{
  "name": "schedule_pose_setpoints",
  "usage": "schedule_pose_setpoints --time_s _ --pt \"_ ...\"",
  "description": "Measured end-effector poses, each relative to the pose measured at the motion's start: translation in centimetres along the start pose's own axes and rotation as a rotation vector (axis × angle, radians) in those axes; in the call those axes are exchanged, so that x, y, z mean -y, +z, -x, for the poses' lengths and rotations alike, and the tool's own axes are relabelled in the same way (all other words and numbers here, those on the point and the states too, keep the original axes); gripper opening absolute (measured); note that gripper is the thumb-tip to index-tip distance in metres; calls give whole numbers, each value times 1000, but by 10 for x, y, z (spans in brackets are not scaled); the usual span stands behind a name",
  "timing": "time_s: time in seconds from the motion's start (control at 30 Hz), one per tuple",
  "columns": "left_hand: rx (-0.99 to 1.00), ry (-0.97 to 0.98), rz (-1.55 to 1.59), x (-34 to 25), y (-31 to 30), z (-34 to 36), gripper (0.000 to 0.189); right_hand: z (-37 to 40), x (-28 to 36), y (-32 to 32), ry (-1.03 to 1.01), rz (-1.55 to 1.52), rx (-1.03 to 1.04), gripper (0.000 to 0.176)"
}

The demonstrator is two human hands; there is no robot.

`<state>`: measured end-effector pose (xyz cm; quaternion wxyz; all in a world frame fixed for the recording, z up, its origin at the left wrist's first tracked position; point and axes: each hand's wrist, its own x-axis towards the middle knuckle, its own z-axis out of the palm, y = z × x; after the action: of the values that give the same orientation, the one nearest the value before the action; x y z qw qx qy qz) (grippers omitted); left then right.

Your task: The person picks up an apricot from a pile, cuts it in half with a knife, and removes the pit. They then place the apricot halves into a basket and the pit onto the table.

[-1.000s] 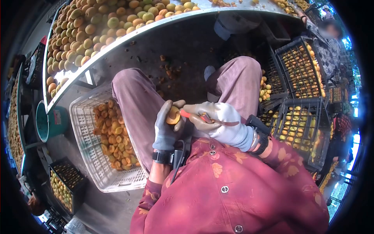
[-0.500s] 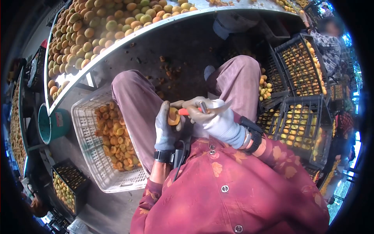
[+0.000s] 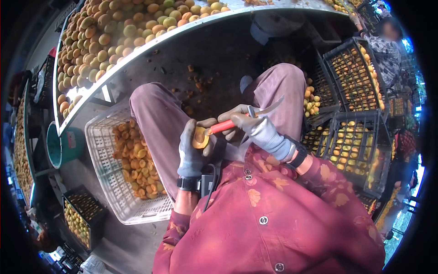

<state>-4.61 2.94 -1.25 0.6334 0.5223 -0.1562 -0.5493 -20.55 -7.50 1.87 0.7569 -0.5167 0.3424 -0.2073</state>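
Observation:
My gloved left hand [image 3: 195,144] holds a cut apricot half [image 3: 200,138], its orange inside facing up, between thumb and fingers. In my gloved right hand [image 3: 255,130] is a knife with a red handle [image 3: 222,126]. The handle's end touches the apricot's cut face, while the curved blade [image 3: 273,106] points away to the upper right. Both hands are close together above my lap. Left of my leg, a white plastic basket [image 3: 102,171] holds many apricot halves [image 3: 137,166].
A metal-edged table [image 3: 137,51] piled with whole apricots [image 3: 102,39] spans the upper left. A teal bucket [image 3: 61,145] and a black crate [image 3: 84,217] stand left. Black crates of fruit [image 3: 353,146] are at right, near another person [image 3: 383,52].
My right hand has turned and shifted, showing more of the red handle and the blade. The handle's end now meets the apricot, which my left hand has tilted slightly.

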Motion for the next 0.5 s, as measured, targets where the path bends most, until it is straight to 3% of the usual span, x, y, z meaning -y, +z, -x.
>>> schedule_pose_setpoints --time_s 0.03,0.07,0.2,0.27,0.37,0.4,0.43,0.5 --pt "38 -89 110 4 -4 -2 53 1 0 -1 88 -197 -9 19" --pt "75 -176 222 7 -7 -4 53 0 -1 -1 38 -167 -2 24" --pt "101 -166 212 14 -11 -6 53 -1 -5 -2 18 -182 -42 19" --pt "-21 -137 106 24 -14 -11 55 -2 -5 -1 -254 432 38 19" --pt "150 -160 221 5 -10 -2 55 -4 2 0 -349 424 107 22" --pt "150 -158 220 6 -8 -3 55 -7 -8 -8 -195 246 64 20" --pt "109 -156 189 7 -7 -3 56 -6 -8 -7 -193 245 68 20" --pt "60 -156 158 7 -8 -3 56 -3 -4 -2 81 -300 25 25"
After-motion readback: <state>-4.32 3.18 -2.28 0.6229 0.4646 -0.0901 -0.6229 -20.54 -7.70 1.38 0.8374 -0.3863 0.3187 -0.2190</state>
